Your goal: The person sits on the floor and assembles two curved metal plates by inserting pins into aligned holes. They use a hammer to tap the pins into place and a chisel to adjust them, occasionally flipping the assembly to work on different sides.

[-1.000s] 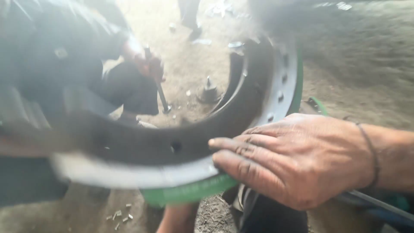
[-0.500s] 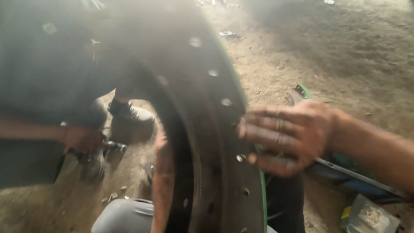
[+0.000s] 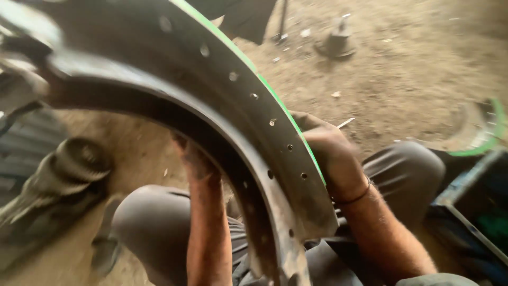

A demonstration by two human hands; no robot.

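Note:
A large curved metal brake shoe (image 3: 211, 90) with a green edge and a row of small holes arcs across the middle of the view. My right hand (image 3: 325, 151) grips its outer green edge from behind, and a dark band sits on that wrist. My left hand (image 3: 193, 159) reaches up under the inner rim; its fingers are hidden behind the metal. Both knees in grey trousers (image 3: 153, 222) sit below the shoe.
Dusty dirt ground (image 3: 402, 69) lies all around. A small metal part (image 3: 336, 42) stands at the top centre. A coiled, ribbed dark piece (image 3: 63, 175) lies at the left. A dark box (image 3: 476, 212) and another green-edged shoe (image 3: 484, 137) are at the right.
The brake shoe has swung round, its green edge now turned up and to the right. My right hand has shifted from its face to behind the outer edge, and the view dropped to my knees.

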